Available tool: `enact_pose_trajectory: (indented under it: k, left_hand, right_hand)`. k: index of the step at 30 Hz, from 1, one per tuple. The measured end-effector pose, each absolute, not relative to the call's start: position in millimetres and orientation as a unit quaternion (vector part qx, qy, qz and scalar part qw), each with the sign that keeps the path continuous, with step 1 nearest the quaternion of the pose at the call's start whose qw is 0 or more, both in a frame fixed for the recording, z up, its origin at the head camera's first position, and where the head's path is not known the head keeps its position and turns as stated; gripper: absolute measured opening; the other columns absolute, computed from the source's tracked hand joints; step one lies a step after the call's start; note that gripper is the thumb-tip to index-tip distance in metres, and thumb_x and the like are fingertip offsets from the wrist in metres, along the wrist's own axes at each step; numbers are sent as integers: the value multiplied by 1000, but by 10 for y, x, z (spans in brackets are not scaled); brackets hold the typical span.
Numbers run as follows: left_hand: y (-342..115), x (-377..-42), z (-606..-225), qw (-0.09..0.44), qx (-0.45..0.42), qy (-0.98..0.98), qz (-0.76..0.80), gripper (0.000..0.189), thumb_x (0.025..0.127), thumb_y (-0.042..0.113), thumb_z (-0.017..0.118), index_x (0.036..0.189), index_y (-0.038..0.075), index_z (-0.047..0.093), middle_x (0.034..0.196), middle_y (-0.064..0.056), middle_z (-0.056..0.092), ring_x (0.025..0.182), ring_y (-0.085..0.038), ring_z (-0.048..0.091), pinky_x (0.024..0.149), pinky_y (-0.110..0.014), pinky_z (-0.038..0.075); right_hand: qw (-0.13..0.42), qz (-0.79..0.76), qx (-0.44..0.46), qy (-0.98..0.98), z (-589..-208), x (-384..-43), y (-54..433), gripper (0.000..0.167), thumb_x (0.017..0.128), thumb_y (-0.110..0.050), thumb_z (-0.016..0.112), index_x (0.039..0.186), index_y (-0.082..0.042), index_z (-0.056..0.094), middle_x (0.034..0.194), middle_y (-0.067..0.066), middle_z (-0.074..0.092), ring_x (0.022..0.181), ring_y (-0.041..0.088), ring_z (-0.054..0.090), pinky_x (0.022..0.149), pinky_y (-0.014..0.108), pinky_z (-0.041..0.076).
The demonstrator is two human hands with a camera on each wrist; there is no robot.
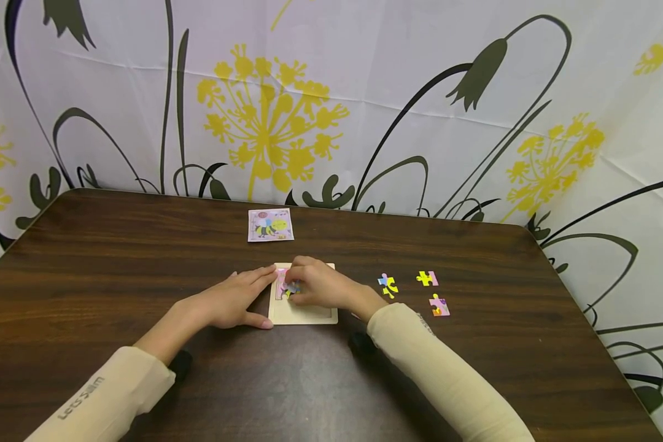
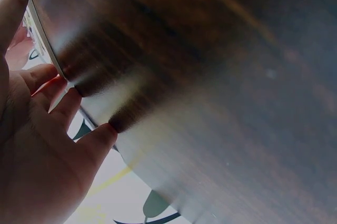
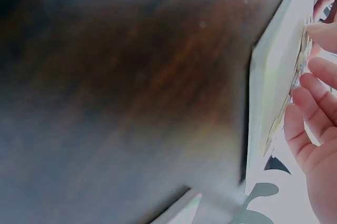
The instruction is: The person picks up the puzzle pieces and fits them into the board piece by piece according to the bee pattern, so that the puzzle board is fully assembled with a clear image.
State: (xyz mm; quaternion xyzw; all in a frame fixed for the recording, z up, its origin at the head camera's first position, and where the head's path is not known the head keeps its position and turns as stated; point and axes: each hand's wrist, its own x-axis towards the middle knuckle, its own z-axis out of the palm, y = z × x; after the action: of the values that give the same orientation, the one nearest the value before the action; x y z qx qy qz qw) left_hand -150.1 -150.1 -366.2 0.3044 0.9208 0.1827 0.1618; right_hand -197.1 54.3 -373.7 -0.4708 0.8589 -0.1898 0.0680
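A pale wooden puzzle tray (image 1: 304,316) lies on the dark table in the head view. My left hand (image 1: 229,302) rests at its left side, fingers extended, with fingertips and thumb touching the frame. My right hand (image 1: 323,287) is over the tray's upper part and pinches a jigsaw piece (image 1: 291,288) with blue and yellow on it; the fingers hide part of it. Beside that piece, a pink jigsaw piece (image 1: 279,286) sits in the tray's upper left. In the right wrist view, the fingers (image 3: 297,129) bend toward pieces at the tray's surface (image 3: 268,87).
Right of the tray lie three loose jigsaw pieces: a blue-and-yellow piece (image 1: 388,285), a yellow-and-pink piece (image 1: 428,279) and a pink-and-orange piece (image 1: 439,306). A square bee picture card (image 1: 270,225) lies behind the tray. A flowered curtain (image 1: 387,141) hangs behind the table.
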Motion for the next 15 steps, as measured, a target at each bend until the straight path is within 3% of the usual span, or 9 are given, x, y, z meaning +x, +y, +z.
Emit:
enact_pose_trajectory:
  k: [15]
  left_hand:
    - [-1501,-1506,-3659,168,302,921,183,87,80,46,64,140,-4,26,146,-23,21,130,-42,23,96,-66,19]
  right_hand:
    - [77,-196,-454,866,-3740,-1983,580,22,80,-15,72,98,-3,66,95,5,53,84,15,50,77,23,42]
